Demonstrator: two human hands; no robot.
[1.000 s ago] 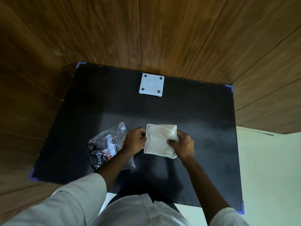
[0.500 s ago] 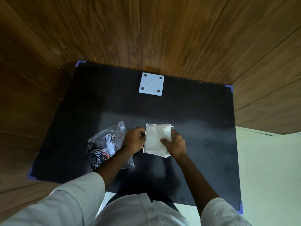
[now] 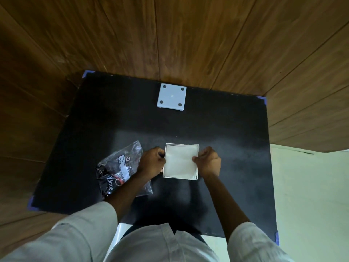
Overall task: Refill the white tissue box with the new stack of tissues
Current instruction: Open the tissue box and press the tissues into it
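Observation:
The open white tissue box sits on the black table near its middle front. A white stack of tissues lies flat inside it and fills the opening. My left hand grips the box's left wall. My right hand is at the box's right side, fingers curled, fingertips pinching the right edge of the tissue stack. The box's square white lid, with four dark dots at its corners, lies apart at the table's far edge.
A crumpled clear and black plastic wrapper lies left of the box, partly under my left forearm. The black table has blue tape at its corners; wooden wall panels rise behind and on both sides. A pale floor shows at right.
The tissue stack went from tilted and sticking out of the box to lying flat inside it. My right hand moved off the top of the stack to its right edge. The left hand stayed.

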